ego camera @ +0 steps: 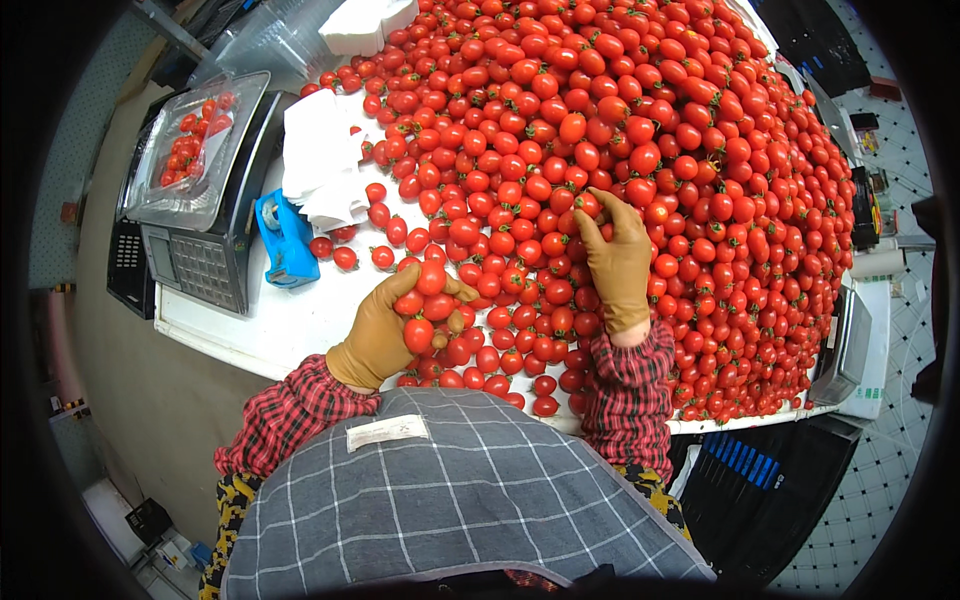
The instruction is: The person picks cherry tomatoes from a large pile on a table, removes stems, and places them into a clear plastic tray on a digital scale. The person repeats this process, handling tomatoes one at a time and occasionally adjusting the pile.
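A large heap of red cherry tomatoes (690, 225) covers most of the white table. My left hand (386, 322), in a tan glove, is palm up near the table's front edge and cups several cherry tomatoes (431, 307). Farther right, my right hand (619, 262), gloved the same way, reaches onto the heap with thumb and forefinger around one cherry tomato (587, 204). Between the two hands lie many loose tomatoes with green stems.
At the left, a digital scale (199, 262) bears a clear plastic tray (225, 180) of tomatoes. Beside it stand a blue tape dispenser (285, 240) and white paper sheets (322, 150). Clear containers (262, 37) are stacked behind. A black crate (765, 480) sits below the table at right.
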Available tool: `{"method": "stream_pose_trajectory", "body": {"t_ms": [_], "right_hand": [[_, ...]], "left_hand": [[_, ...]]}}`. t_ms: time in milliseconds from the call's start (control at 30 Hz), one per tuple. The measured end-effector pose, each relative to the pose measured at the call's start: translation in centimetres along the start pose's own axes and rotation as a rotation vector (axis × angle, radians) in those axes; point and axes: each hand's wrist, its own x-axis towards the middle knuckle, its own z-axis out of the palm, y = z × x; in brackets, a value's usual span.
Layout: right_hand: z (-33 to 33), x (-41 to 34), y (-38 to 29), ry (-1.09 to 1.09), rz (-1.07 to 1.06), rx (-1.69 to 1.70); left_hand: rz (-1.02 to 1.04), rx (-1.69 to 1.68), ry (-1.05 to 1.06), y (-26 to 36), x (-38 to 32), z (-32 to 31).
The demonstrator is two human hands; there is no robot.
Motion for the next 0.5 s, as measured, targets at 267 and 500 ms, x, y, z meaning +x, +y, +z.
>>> {"method": "stream_pose_trajectory", "body": {"t_ms": [267, 500], "right_hand": [[-0.6, -3.1, -2.5, -0.212, 0.330, 1.146], [-0.4, -4.1, -3.0, -0.305, 0.324, 1.411]], "left_hand": [[0.103, 0.320, -0.012, -0.6, 0.0, -0.4], [0.119, 0.389, -0.002, -0.8, 0.2, -0.7]]}}
